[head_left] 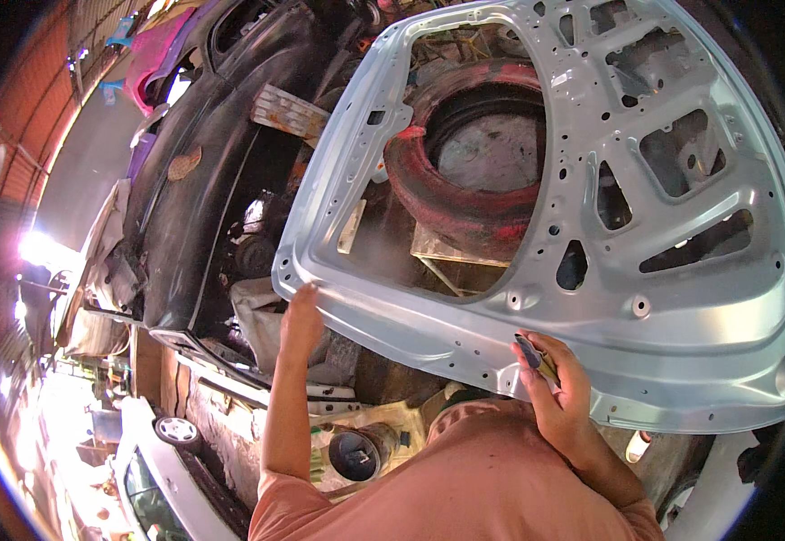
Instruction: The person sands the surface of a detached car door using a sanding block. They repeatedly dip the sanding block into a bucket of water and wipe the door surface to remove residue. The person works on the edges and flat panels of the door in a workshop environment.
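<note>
A pale silver-blue metal door panel (546, 298) with many cut-outs fills the upper and right part of the head view. My left hand (302, 320) grips its near left corner, with the fingertips partly hidden. My right hand (550, 383) is closed around a small dark-and-tan object (532, 352), perhaps a pad, held at the panel's lower edge. Beneath the big opening a red-and-black tyre (410, 171) lies on a light stand (438, 248). My salmon shirt is at the bottom.
A dark car body (185, 189) runs along the left, with a brown patch on it. A white car (176, 482) stands at lower left. A metal bucket (354, 455) is below the panel. Pink and purple items (151, 50) hang at upper left by a corrugated wall (5, 108).
</note>
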{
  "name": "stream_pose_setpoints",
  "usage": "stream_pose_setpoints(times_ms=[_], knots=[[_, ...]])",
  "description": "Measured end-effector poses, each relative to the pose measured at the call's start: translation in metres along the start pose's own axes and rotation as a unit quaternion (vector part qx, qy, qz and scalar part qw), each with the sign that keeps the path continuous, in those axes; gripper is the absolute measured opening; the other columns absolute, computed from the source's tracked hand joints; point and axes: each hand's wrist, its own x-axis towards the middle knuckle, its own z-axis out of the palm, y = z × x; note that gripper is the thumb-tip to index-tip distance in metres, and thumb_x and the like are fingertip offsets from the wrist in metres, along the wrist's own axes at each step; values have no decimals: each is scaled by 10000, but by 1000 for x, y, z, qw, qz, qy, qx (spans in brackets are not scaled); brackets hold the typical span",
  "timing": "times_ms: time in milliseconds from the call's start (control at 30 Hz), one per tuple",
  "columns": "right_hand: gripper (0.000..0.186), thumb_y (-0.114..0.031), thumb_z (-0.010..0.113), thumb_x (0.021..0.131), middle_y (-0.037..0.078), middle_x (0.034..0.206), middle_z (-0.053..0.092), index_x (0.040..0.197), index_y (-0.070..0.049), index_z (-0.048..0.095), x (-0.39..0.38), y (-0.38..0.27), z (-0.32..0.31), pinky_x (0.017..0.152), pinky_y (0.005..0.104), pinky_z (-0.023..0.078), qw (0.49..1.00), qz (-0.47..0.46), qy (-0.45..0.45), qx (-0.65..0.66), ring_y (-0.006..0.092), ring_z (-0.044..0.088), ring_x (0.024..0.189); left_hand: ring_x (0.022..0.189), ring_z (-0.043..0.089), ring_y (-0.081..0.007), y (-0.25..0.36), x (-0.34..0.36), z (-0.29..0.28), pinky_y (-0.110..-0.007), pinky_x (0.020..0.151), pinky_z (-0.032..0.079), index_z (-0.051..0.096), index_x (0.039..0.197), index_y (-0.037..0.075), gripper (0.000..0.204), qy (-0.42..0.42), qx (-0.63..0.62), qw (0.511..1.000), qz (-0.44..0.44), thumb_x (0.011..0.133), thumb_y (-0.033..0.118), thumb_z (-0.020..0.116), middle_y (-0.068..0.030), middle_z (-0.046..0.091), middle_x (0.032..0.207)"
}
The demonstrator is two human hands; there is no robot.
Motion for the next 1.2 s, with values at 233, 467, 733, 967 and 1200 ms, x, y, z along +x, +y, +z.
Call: stream_pose_setpoints(times_ms=[233, 467, 733, 967, 1200], knots=[[342, 27, 659, 936, 213, 1272, 707, 1278, 21, 650, 4, 4, -2, 979, 409, 561, 995, -53, -50, -71, 376, 710, 1144, 1485, 475, -399, 64, -46, 2, -491, 1270, 349, 560, 1455, -58, 539, -26, 21, 997, 68, 921, -31, 502, -277, 519, 1560], [324, 48, 639, 932, 215, 1234, 722, 1255, 27, 647, 8, -2, 4, 955, 425, 575, 991, -80, -62, -85, 393, 717, 1120, 1507, 464, -365, 164, -90, -7, -493, 1281, 333, 540, 1485, -34, 600, -26, -4, 990, 140, 886, -14, 567, -236, 517, 1577], [360, 30, 716, 875, 150, 1243, 724, 1228, -13, 659, 12, 2, 29, 953, 473, 565, 981, -61, -105, -154, 389, 703, 1128, 1504, 474, -330, 212, -102, -24, -504, 1277, 338, 589, 1449, 1, 558, -65, -178, 958, 213, 897, 64, 639, -182, 537, 1575], [287, -121, 726, 880, 35, 1349, 682, 1165, -86, 701, 29, 26, 106, 1030, 423, 477, 904, -165, -137, -370, 245, 612, 1201, 1433, 541, -351, 134, -75, -33, -497, 1232, 408, 648, 1370, 21, 559, -57, -179, 954, 233, 830, 94, 770, -152, 615, 1486], [361, -164, 690, 880, 45, 1357, 694, 1224, -57, 717, 18, 43, 126, 1009, 426, 496, 860, -165, -200, -440, 228, 611, 1192, 1401, 545, -346, 4, -32, 13, -570, 1240, 368, 694, 1298, 78, 620, 45, -128, 980, 147, 720, 168, 898, -125, 624, 1433]])
